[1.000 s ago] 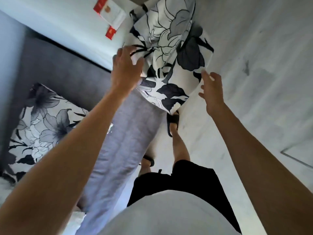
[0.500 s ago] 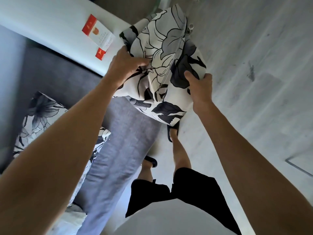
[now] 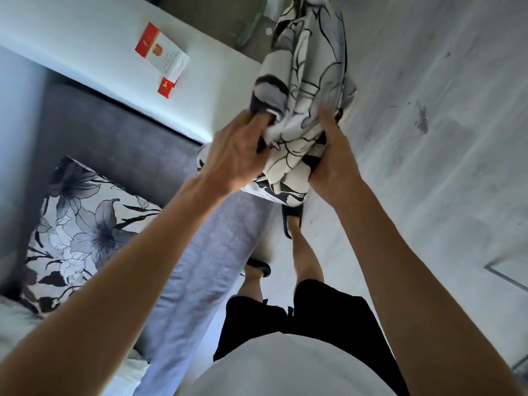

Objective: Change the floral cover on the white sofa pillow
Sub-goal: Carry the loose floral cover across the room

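Both hands clutch the bunched floral cover (image 3: 308, 115) above the floor: left hand (image 3: 237, 155) pinching a fold, right hand (image 3: 331, 155) gripping its side.

I see both hands out in front of me, bunching the floral cover (image 3: 308, 90) in the air at about twelve o'clock. My left hand (image 3: 240, 155) grips the crumpled cloth from the ten o'clock side, its fingers (image 3: 257, 124) curled into the folds. My right hand (image 3: 331, 155) holds it from the two o'clock side, thumb up against the fabric. The cover rises from the two hands in a loose, twisted bundle. At nine o'clock a second floral pillow (image 3: 85, 221) lies on the grey sofa (image 3: 200, 252). Beyond the sofa, at eleven o'clock, a red and white box (image 3: 163, 60) rests on a white ledge (image 3: 85, 44). My feet stand on the pale floor (image 3: 428, 167) beside the sofa.
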